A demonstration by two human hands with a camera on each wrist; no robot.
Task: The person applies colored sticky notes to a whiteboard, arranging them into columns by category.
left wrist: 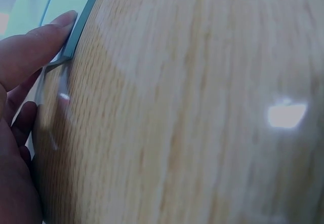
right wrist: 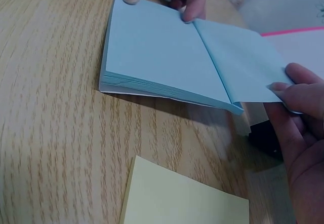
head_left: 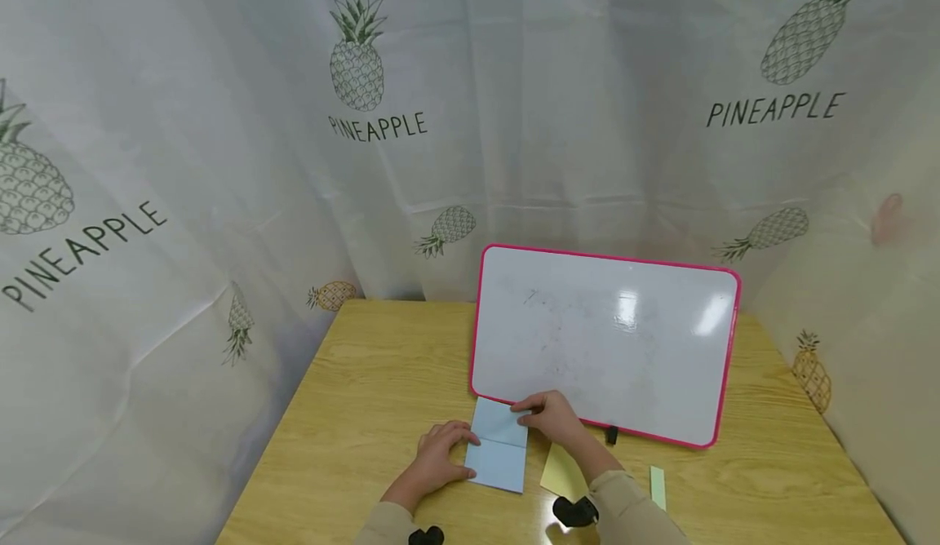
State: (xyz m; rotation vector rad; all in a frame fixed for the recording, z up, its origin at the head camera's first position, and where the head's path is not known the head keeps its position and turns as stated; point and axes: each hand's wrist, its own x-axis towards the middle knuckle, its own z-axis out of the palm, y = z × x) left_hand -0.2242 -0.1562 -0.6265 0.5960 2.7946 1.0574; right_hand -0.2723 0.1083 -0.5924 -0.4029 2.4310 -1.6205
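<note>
Beside the whiteboard (head_left: 580,349), the left hand (head_left: 439,457), fingers apart, presses the blue sticky-note pad (head_left: 498,467); the right hand (head_left: 554,419) pinches its lifted sheet (right wrist: 244,64), which yanking could tear.

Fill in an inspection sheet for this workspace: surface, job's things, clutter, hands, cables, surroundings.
Surface: wood-grain table, with a bright reflection.
Job's things: blue pad, its top sheet turned up.
Clutter: yellow pad to the blue pad's right; green strip farther right; pink-framed whiteboard behind, faintly smudged; black thing at the whiteboard's near edge, too small to identify.
Hands: left hand presses the blue pad; right hand pinches the top sheet's edge.
Cables: nothing seen.
Surroundings: pineapple-print curtain behind the table and along both sides.
</note>
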